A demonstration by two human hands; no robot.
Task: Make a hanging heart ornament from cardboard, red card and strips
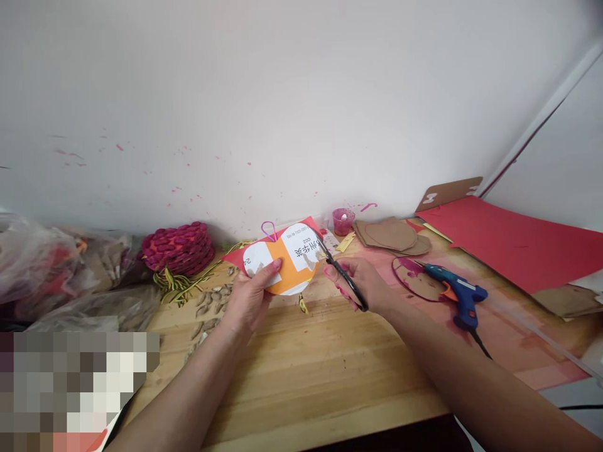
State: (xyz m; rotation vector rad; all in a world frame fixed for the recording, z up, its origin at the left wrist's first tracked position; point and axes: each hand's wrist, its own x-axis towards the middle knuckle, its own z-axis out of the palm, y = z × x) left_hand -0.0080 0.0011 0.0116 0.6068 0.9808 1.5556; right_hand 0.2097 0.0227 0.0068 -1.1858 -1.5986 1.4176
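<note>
In the head view, my left hand [257, 292] pinches a rounded orange-and-white printed card piece [277, 256], thumb on top. Red paper [308, 223] shows behind the card's edges, and a pink loop [268, 230] sticks up from its far side. My right hand [360, 285] is closed round the black handles of a pair of scissors [347, 279]. Their blades reach the right edge of the card and red paper; whether they are parted there is hard to see. Below the card, a small yellow-and-black tassel [303, 304] hangs or lies.
Left: peanuts [214, 298], a stack of magenta-covered pieces [179, 248] with yellow-black cords, plastic bags [38, 263]. Right: a blue glue gun [464, 295] with its cord, cardboard pieces [393, 235], red sheets [513, 232]. A pink-stained cup [343, 221] stands by the wall.
</note>
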